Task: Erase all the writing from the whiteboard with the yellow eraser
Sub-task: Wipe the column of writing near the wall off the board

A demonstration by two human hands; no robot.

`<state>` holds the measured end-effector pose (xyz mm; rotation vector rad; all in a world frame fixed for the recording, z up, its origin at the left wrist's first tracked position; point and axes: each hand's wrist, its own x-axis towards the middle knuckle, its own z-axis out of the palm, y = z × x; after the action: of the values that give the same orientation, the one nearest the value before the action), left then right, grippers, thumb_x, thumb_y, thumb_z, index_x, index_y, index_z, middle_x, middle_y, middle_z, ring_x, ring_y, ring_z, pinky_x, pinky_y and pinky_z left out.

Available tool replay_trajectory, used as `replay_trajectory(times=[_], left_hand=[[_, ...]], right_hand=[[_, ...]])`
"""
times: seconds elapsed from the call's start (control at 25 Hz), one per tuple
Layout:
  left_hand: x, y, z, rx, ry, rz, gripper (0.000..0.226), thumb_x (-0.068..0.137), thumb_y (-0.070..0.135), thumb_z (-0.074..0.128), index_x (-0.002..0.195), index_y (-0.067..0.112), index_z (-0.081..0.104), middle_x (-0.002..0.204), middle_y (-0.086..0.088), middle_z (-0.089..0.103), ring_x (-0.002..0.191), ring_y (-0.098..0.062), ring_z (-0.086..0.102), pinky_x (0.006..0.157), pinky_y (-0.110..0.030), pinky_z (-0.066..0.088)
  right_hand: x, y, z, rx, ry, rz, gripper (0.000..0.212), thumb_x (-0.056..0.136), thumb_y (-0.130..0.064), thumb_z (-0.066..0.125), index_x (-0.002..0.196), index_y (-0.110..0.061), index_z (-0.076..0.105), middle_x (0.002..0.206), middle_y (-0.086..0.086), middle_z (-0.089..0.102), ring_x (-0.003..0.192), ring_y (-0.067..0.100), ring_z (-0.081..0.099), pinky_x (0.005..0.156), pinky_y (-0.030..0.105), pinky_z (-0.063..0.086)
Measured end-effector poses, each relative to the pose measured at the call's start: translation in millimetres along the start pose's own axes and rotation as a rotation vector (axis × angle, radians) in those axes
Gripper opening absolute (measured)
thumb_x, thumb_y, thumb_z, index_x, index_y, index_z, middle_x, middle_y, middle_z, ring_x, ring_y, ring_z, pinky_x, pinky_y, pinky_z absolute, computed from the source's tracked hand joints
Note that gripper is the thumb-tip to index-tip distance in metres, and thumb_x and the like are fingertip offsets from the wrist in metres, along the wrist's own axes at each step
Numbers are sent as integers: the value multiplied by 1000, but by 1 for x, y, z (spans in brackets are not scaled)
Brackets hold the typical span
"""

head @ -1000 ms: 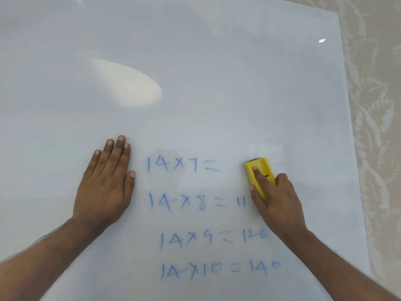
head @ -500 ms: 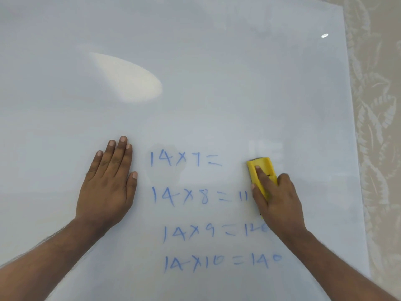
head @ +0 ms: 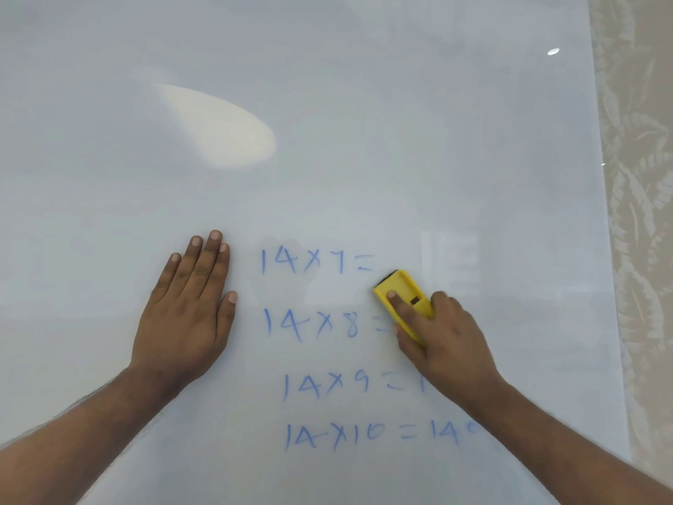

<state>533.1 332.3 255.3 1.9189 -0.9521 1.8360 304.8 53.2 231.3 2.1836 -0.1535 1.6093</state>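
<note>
- Head view: a whiteboard fills nearly the whole frame, with a patterned beige surface along the right edge.
- The left hand lies flat on the board, left of centre — fingers straight and together, holding nothing.
- The right hand grips the yellow eraser just right of centre, index finger laid along its top, the eraser pressed on the board.
- Blue writing sits between the hands and below — "14x7=", "14x8=", "14x9=" with a stroke after it, "14x10=14" and a partly hidden last digit.
- A pale oval glare shows at upper left.
</note>
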Motion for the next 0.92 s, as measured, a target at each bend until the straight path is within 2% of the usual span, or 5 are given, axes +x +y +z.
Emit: replay_trajectory(times=[0.2,0.48,0.6,0.72,0.92], left_hand=[[0,2,0,-6,14,0,62,105,31,28,160,4,21,170,-9,17,158,-25,15,129,-42,10],[-9,-8,1,-9,-13,40,63,105,34,27,160,5,20,171,-7,14,159,-22,12,129,-42,11],[-10,-8,1,0,-13,37,63,105,33,27,160,5,19,171,-7,13,159,-22,11,129,-43,11],[-10,-7,0,-9,-10,33,63,105,33,28,160,6,19,171,-7,14,159,-22,12,129,-43,12],[-10,-11,-1,-16,-22,51,63,105,34,28,160,6,20,171,-7,15,159,-22,12,129,-42,12]], right_hand=[[53,-22,4,130,111,328,47,92,-35,58,137,-25,51,90,13,42,77,32,46,60,36,45],[5,-19,3,-1,-22,-98,48,92,-39,50,138,-27,50,82,7,39,66,27,42,55,32,35],[25,-8,-2,46,56,104,48,90,-32,62,137,-25,52,81,9,38,68,29,44,54,33,40],[58,-31,0,153,94,315,47,92,-34,58,138,-26,50,90,13,42,79,33,47,63,38,47],[37,-72,9,86,6,-71,48,91,-38,52,137,-25,50,86,9,44,71,27,44,57,35,43]])
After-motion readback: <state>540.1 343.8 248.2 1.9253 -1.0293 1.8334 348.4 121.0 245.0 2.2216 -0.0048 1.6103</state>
